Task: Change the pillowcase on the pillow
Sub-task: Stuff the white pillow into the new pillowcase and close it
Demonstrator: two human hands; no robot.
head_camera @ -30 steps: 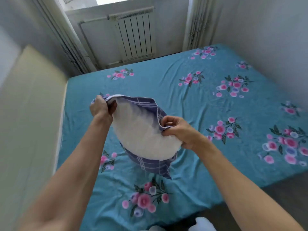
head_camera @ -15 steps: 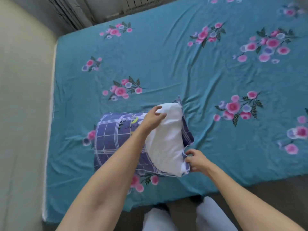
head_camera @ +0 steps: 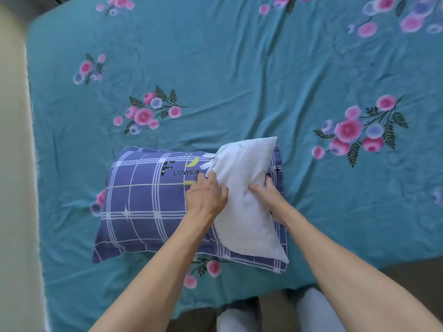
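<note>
Pillow (head_camera: pixel 244 188) was up in the air a second ago, now it's lying on the bed (head_camera: pixel 215 68), white end sticking out of the case (head_camera: pixel 143 200). Left hand (head_camera: pixel 206 197) and right hand (head_camera: pixel 266 190) both grip that end. Looks like it's mid-stuffing or mid-pulling, can't tell which.

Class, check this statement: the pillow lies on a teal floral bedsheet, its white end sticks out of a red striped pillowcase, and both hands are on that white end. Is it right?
One detail is wrong. The head view shows the pillowcase is purple-blue with white checks, not red striped. The rest stands: the pillow lies on the teal floral bedsheet, with the left hand and right hand on its white end.
</note>
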